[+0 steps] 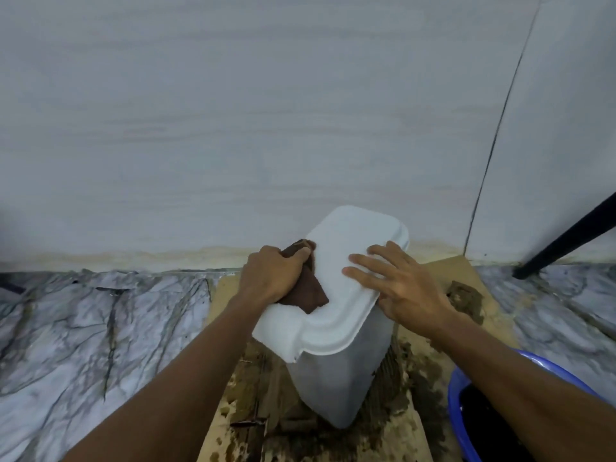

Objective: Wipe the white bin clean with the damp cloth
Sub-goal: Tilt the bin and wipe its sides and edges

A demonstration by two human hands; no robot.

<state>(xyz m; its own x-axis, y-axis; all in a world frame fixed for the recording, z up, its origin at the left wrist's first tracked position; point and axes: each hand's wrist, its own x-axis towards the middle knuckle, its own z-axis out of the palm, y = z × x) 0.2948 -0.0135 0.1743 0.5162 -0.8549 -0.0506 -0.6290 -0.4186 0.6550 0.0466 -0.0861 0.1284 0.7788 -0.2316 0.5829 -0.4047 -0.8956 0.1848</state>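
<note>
The left hand (pixel 271 275) grips the cloth (pixel 308 293) on the bin (pixel 336 378) lid's left edge; bare lid lies rightward, under the right hand's (pixel 405 293) flat fingers (pixel 370 265).

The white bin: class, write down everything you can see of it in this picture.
The white bin looks like plastic: a tall body narrowing towards its base, closed by a rounded-rectangular lid with a stepped rim and a tab at its near corner. It stands on a stained brown sheet close to the wall. The left hand grips a dark brown cloth against the lid's left side; the right hand rests on its right side, fingers spread.
</note>
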